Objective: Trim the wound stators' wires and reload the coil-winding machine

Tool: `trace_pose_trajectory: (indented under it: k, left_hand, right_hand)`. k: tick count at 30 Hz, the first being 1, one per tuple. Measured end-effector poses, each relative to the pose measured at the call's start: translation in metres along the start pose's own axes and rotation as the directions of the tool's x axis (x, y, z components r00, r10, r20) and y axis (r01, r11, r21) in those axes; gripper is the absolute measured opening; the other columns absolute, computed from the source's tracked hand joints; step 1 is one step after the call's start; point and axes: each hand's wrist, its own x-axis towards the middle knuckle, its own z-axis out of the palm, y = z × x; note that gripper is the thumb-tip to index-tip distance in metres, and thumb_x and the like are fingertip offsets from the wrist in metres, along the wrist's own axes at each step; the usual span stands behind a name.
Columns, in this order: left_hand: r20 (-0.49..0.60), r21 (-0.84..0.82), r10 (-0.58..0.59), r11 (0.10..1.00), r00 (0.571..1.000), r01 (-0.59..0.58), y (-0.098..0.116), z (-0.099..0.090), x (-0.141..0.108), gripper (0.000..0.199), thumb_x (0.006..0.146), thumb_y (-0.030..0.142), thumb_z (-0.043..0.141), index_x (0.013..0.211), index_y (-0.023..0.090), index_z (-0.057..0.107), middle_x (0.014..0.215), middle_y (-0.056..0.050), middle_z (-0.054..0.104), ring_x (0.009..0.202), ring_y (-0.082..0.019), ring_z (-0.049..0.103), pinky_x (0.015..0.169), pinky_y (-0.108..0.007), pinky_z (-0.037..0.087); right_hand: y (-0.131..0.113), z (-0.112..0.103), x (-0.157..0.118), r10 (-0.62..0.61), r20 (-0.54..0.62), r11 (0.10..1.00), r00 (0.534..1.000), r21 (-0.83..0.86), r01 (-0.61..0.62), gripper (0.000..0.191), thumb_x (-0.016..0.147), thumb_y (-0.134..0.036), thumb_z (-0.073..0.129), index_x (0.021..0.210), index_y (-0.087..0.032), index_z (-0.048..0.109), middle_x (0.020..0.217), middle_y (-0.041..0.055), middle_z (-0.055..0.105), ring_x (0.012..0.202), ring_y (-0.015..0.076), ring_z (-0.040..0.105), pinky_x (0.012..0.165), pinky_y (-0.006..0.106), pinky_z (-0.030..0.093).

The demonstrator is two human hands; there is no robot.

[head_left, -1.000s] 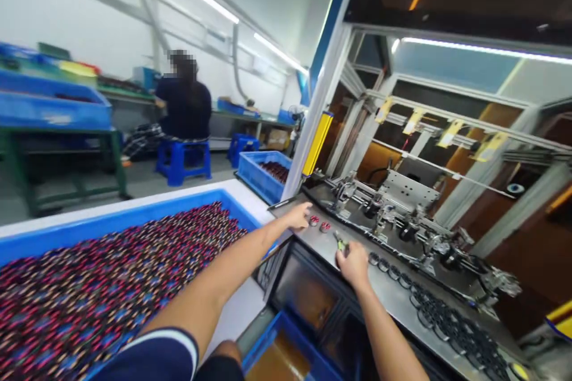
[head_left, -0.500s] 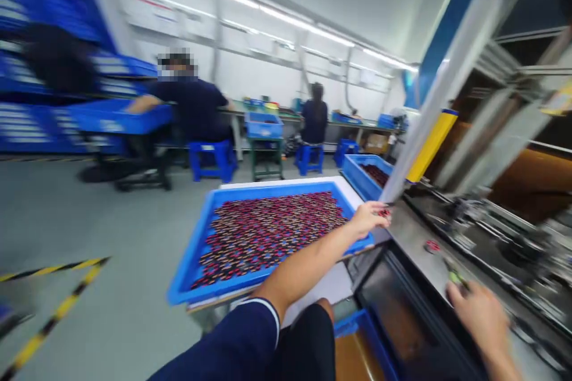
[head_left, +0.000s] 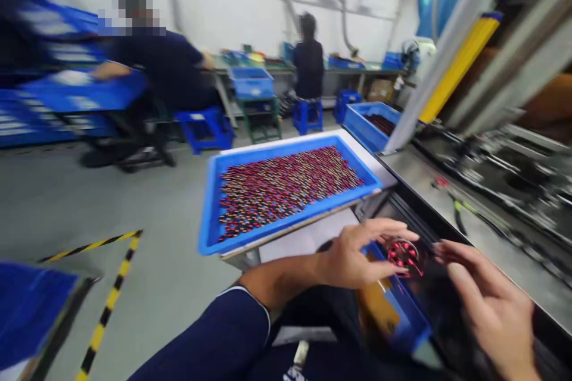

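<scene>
My left hand (head_left: 353, 255) grips a small round motor stator (head_left: 404, 257) with red windings, its thumb below and fingers above the rim. Thin strands seem to trail from its right edge, blurred. Just right of the stator is my right hand (head_left: 489, 297), fingers bent and drawn together toward the part; whatever they pinch is too small to make out. On the metal bench beyond lies a pair of green-and-black handled pliers (head_left: 459, 209), near another small red part (head_left: 440, 181). A blue tray (head_left: 210, 214) holds rows of similar red-and-black parts, left of my hands.
Behind the tray stands a blue bin (head_left: 357, 125) with dark parts. Machinery (head_left: 504, 161) and a yellow-covered post (head_left: 460, 68) line the right. A blue box (head_left: 409, 315) sits below my hands. Two co-workers (head_left: 165, 71) sit at the far bench. Striped tape (head_left: 107, 309) marks the floor.
My left hand has come back from beyond the tray's right corner toward me with the stator. My right hand has left the pliers and come to the stator. The view has tilted downward.
</scene>
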Motion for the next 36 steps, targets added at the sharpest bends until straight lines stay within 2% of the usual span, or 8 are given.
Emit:
trace_pose_trajectory:
  k: [5, 11, 16, 18, 21, 26, 31, 36]
  left_hand:
    - [0.152, 0.005, 0.049, 0.999, 0.987, -0.05, -0.004, 0.026, 0.002, 0.078, 0.073, 0.001, 0.078, 0.141, 0.023, 0.047, 0.126, -0.013, 0.072, 0.104, -0.021, 0.073, 0.09, -0.033, 0.062]
    - [0.207, -0.156, -0.02, 0.986, 0.978, 0.054, 0.006, 0.048, 0.0, 0.074, 0.072, 0.0, 0.08, 0.136, 0.022, 0.051, 0.123, -0.011, 0.073, 0.111, -0.021, 0.071, 0.097, -0.031, 0.059]
    - [0.294, -0.428, -0.161, 0.859, 0.942, 0.281, 0.013, 0.055, -0.003, 0.075, 0.072, -0.008, 0.076, 0.135, 0.025, 0.051, 0.125, -0.009, 0.073, 0.107, -0.016, 0.072, 0.093, -0.023, 0.058]
    - [0.297, -0.429, -0.153, 0.861, 0.943, 0.275, 0.01, 0.057, -0.004, 0.077, 0.071, -0.009, 0.076, 0.136, 0.025, 0.051, 0.126, -0.008, 0.072, 0.107, -0.015, 0.072, 0.093, -0.023, 0.058]
    - [0.282, -0.364, -0.102, 0.909, 0.954, 0.205, 0.001, 0.061, -0.006, 0.075, 0.072, -0.006, 0.077, 0.136, 0.024, 0.051, 0.125, -0.009, 0.072, 0.11, -0.017, 0.071, 0.093, -0.025, 0.059]
    - [0.256, -0.275, -0.081, 0.949, 0.963, 0.153, -0.01, 0.069, -0.007, 0.069, 0.075, 0.001, 0.078, 0.135, 0.022, 0.052, 0.122, -0.01, 0.073, 0.108, -0.018, 0.071, 0.093, -0.026, 0.058]
    - [0.267, -0.317, -0.274, 0.881, 0.924, 0.352, -0.014, 0.066, -0.01, 0.072, 0.071, -0.001, 0.081, 0.132, 0.023, 0.052, 0.123, -0.009, 0.073, 0.11, -0.016, 0.07, 0.095, -0.024, 0.056]
    - [0.408, -0.399, -0.35, 0.762, 0.843, 0.51, -0.017, 0.058, -0.014, 0.066, 0.084, 0.002, 0.069, 0.139, 0.027, 0.044, 0.137, -0.013, 0.064, 0.115, -0.017, 0.068, 0.099, -0.029, 0.053]
  right_hand:
    - [-0.046, 0.015, -0.032, 0.124, 0.02, 0.972, 0.992, 0.201, -0.125, 0.013, 0.094, -0.032, 0.062, 0.087, -0.021, 0.067, 0.079, 0.0019, 0.06, 0.073, 0.0151, 0.057, 0.065, 0.026, 0.048]
    - [-0.046, -0.008, -0.053, 0.319, 0.168, 0.797, 0.933, 0.486, -0.36, 0.026, 0.095, -0.031, 0.061, 0.072, -0.02, 0.061, 0.069, -0.0001, 0.056, 0.067, 0.0134, 0.052, 0.062, 0.026, 0.043]
    - [-0.004, -0.038, -0.069, -0.001, 0.588, 0.697, 0.809, 0.58, -0.422, 0.022, 0.087, -0.034, 0.07, 0.07, -0.02, 0.07, 0.063, 0.003, 0.061, 0.06, 0.0167, 0.056, 0.061, 0.032, 0.047]
    - [0.008, -0.032, -0.076, 0.118, 0.566, 0.691, 0.816, 0.543, -0.477, 0.014, 0.084, -0.034, 0.076, 0.082, -0.02, 0.076, 0.072, 0.0061, 0.069, 0.066, 0.0182, 0.062, 0.062, 0.032, 0.05]
    - [0.007, -0.005, -0.084, 0.348, 0.458, 0.545, 0.818, 0.611, -0.574, 0.028, 0.075, -0.038, 0.084, 0.095, -0.02, 0.078, 0.08, 0.0076, 0.074, 0.066, 0.0175, 0.066, 0.057, 0.028, 0.053]
    - [-0.016, 0.027, -0.098, 0.461, 0.411, 0.342, 0.786, 0.735, -0.585, 0.016, 0.075, -0.032, 0.085, 0.076, -0.019, 0.076, 0.06, 0.0024, 0.071, 0.045, 0.0107, 0.06, 0.043, 0.02, 0.05]
    - [-0.022, 0.021, -0.109, 0.421, 0.424, 0.377, 0.802, 0.722, -0.58, 0.008, 0.079, -0.023, 0.081, 0.076, -0.019, 0.074, 0.06, 0.0015, 0.071, 0.044, 0.0087, 0.059, 0.04, 0.015, 0.047]
    - [-0.013, -0.005, -0.095, 0.452, 0.385, 0.547, 0.805, 0.594, -0.591, 0.02, 0.079, -0.035, 0.081, 0.086, -0.017, 0.075, 0.063, 0.0034, 0.07, 0.053, 0.0128, 0.062, 0.054, 0.024, 0.053]
